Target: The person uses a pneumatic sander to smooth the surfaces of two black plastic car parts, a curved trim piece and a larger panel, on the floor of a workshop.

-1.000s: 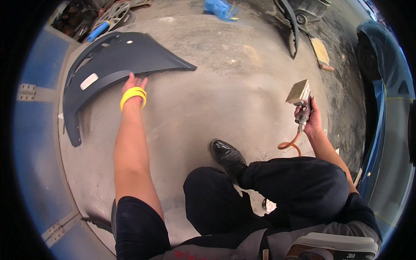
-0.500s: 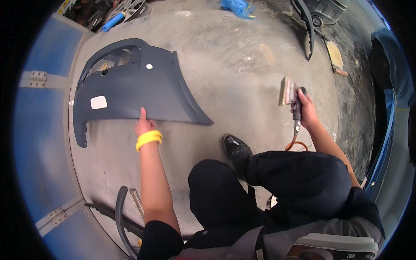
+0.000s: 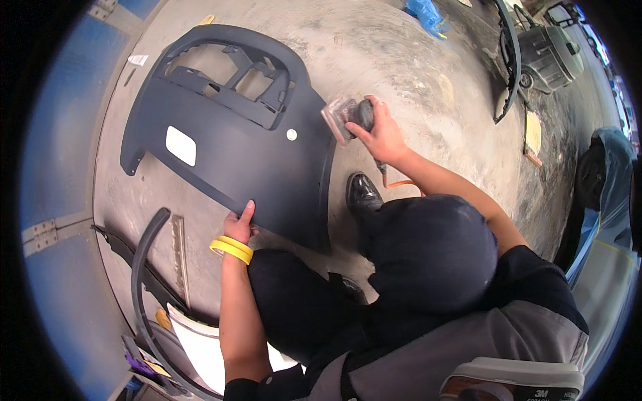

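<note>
A dark grey car bumper cover (image 3: 231,157) slants in front of me, its openings at the far end. A white rounded rectangle (image 3: 180,146) and a small pale round spot (image 3: 291,135) show on its face. My left hand (image 3: 239,226), a yellow band at its wrist, grips the cover's near edge with the thumb on top. My right hand (image 3: 386,136) is wrapped round a handheld air sander (image 3: 342,119), tilted with its pad facing the cover's right edge. Whether the pad touches the cover, I cannot tell. An orange hose (image 3: 401,183) trails from the sander.
A blue hinged panel wall (image 3: 63,167) runs along the left. Curved dark trim strips (image 3: 142,260) and a white panel (image 3: 197,344) lie near my left arm. My black shoe (image 3: 363,192) is close to the cover. A wheeled grey machine (image 3: 552,60) stands at the far right.
The bumper cover has turned and come closer, with my left hand still on its edge. My right hand has brought the sander leftward toward it. The view has shifted too.
</note>
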The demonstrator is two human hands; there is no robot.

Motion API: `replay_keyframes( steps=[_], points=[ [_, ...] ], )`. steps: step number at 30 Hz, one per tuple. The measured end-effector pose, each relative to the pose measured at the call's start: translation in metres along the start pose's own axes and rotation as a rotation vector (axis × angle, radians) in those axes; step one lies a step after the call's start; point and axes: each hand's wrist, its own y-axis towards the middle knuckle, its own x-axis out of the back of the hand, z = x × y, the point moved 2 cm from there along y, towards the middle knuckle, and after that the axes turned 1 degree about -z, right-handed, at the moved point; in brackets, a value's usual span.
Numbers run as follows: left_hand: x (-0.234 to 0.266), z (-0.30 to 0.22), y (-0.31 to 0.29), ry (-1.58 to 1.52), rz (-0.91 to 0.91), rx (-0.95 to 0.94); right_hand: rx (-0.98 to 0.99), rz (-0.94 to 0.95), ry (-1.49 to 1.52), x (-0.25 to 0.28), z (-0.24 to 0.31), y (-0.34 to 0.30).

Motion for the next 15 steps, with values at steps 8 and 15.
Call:
replay_keyframes(
  steps=[8, 15],
  points=[
    [-0.001, 0.024, -0.022, 0.045, -0.031, -0.056, 0.315, 0.139, -0.094, -0.071, 0.034, -0.068],
    [-0.007, 0.026, -0.024, -0.004, -0.075, -0.127, 0.154, 0.035, -0.071, -0.074, 0.025, 0.021]
  ],
)
